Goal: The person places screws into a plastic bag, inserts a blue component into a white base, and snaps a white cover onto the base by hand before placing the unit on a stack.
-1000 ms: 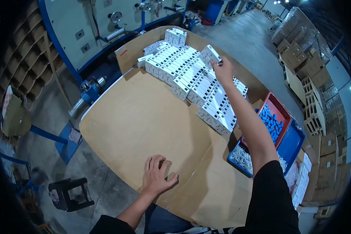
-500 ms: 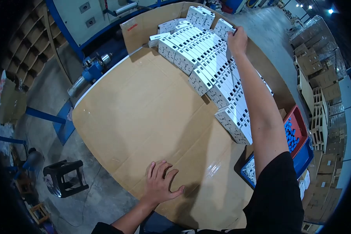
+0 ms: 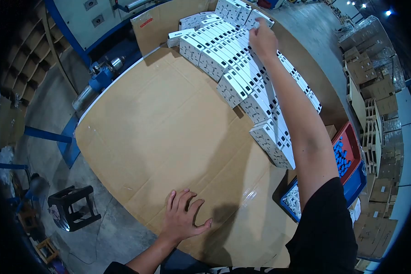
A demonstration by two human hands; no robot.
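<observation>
Rows of white rectangular boxes with dark square marks on their narrow sides stand packed across the far part of a cardboard-covered table. At the back, my right hand reaches over them, its index finger stretched toward an upright white box and apparently touching it. The other fingers are partly hidden, but nothing shows in that hand. My left hand rests near the table's front edge, fingers spread, on or just above the bare cardboard.
A cardboard wall borders the boxes at the back and right. On the right sit a red tray of small blue pieces and a blue tray of small white pieces. A black stool stands on the floor at left.
The upright box at the back has shifted left against its neighbours, and my right hand has moved left with it. My left hand keeps nearly the same place. The view has shifted slightly.
</observation>
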